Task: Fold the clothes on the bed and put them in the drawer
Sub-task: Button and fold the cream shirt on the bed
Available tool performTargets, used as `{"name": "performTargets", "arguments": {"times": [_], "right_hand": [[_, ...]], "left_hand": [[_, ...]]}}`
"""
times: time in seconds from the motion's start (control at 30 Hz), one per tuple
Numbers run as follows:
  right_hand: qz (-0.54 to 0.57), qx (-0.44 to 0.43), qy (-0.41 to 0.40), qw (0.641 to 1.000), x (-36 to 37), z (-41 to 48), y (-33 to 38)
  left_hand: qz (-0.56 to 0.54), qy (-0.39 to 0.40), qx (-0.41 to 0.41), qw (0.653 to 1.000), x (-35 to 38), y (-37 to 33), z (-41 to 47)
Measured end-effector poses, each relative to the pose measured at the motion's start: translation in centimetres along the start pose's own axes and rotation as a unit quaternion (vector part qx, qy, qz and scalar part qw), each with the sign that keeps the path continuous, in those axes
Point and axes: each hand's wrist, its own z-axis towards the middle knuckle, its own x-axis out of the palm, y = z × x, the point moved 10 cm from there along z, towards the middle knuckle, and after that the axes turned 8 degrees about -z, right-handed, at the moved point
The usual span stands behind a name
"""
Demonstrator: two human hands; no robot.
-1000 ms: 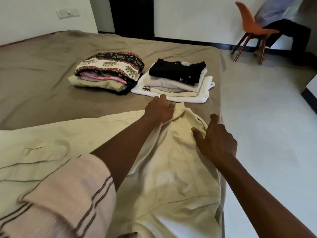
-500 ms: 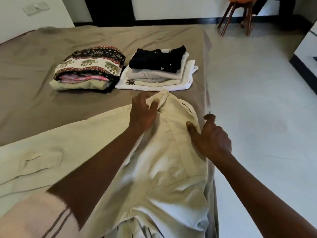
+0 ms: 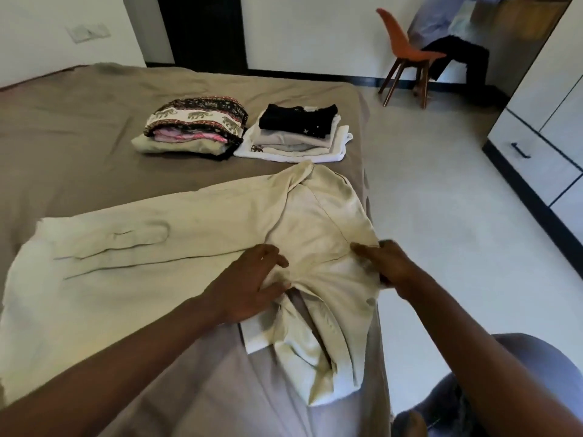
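A: Where is the garment lying right now?

B: The cream trousers [image 3: 195,234] are spread across the near part of the bed [image 3: 79,127], one leg running out to the left, the waist end bunched at the bed's right edge, with a part draped down toward the viewer.

A: And the hands?

B: Both are on the bunched part. The left hand [image 3: 249,285] lies on the cloth just left of the gathered folds, fingers curled into the fabric and pinching it. The right hand [image 3: 383,263] is at the right edge of the bed, closed on the fabric there, thumb on top. The hands are near each other but not touching, with a ridge of cloth between them.

A: So the long leg lies beyond the left hand?

B: Yes, out to the left and flat on the sheet.

A: What else is on the bed?

B: Two folded piles farther away: the elephant-print stack [image 3: 192,127] on the left, and just beside it on the right the stack topped by a black garment [image 3: 298,130].

A: And the drawer?

B: A white cabinet stands at the far right, its drawer [image 3: 533,156] shut, well apart from the bed. An orange chair [image 3: 407,55] stands by the far wall, with a seated person [image 3: 457,36] partly in view.
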Motion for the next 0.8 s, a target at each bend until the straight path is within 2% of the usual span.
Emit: {"name": "performTargets", "arguments": {"times": [0.07, 0.13, 0.2, 0.3, 0.37, 0.43, 0.5, 0.6, 0.67, 0.7, 0.73, 0.77, 0.8], "right_hand": [[0.018, 0.016, 0.062, 0.998, 1.5, -2.7, -0.8], [0.02, 0.034, 0.09, 0.995, 2.1, -4.6, -2.2], [-0.009, 0.046, 0.112, 0.993, 2.9, -6.2, -3.5], [-0.073, 0.059, 0.135, 0.986, 3.6, -7.9, -4.2], [-0.059, 0.05, 0.124, 0.989, 2.8, -8.0, -2.9], [0.011, 0.035, 0.098, 0.995, 1.6, -7.5, -0.1], [0.093, 0.04, 0.075, 0.992, 0.3, -6.9, 3.2], [0.216, 0.06, 0.074, 0.972, 0.1, -4.5, 8.6], [0.316, 0.033, 0.076, 0.945, 1.0, -2.8, 12.6], [0.355, 0.009, 0.082, 0.931, 1.7, -2.1, 14.8], [0.385, -0.019, 0.082, 0.919, 2.4, -1.3, 16.4], [0.383, -0.045, 0.078, 0.92, 3.3, -0.9, 17.7], [0.349, -0.073, 0.065, 0.932, 4.2, -0.3, 18.4]], "left_hand": [[0.041, 0.001, 0.072, 0.997, -1.2, -2.2, -3.2], [0.047, 0.005, 0.165, 0.985, -1.3, -4.9, -6.5], [0.089, 0.047, 0.228, 0.969, 0.5, -6.8, -9.0], [0.186, 0.146, 0.249, 0.939, 5.3, -7.0, -9.5], [0.153, 0.143, 0.258, 0.943, 6.1, -7.9, -8.4], [0.02, 0.119, 0.195, 0.973, 4.1, -8.2, -6.1], [-0.167, 0.111, 0.078, 0.976, 0.8, -7.2, -3.4], [-0.397, 0.043, -0.079, 0.913, -5.0, -3.2, 0.9], [-0.512, -0.051, -0.148, 0.845, -9.2, -0.5, 3.2], [-0.554, -0.124, -0.165, 0.807, -11.5, 1.1, 3.8], [-0.572, -0.204, -0.178, 0.774, -13.6, 2.9, 4.1], [-0.551, -0.279, -0.193, 0.762, -15.4, 4.8, 3.6], [-0.487, -0.329, -0.211, 0.781, -16.7, 6.3, 2.7]]}}
